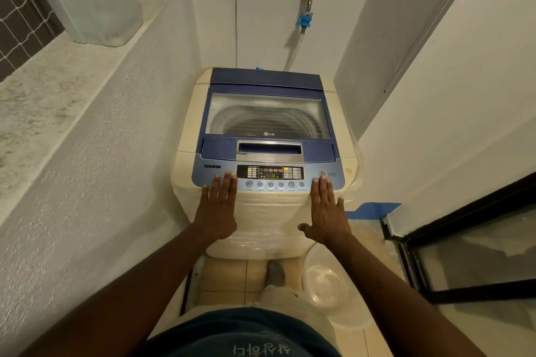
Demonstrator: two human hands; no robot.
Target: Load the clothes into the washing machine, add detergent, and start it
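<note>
A clear round plastic basin [323,281] is seen on the tiled floor, near the machine's foot; both hands are spread flat and grasp nothing, the left hand [218,207] beside the buttons, the right hand [327,211] with fingertips at the round power button [322,173]; beyond them the cream top-loading washing machine [261,211] is lit, its blue glass lid [268,116] closed; clothes cannot be made out through it; a stray press could cut power.
</note>
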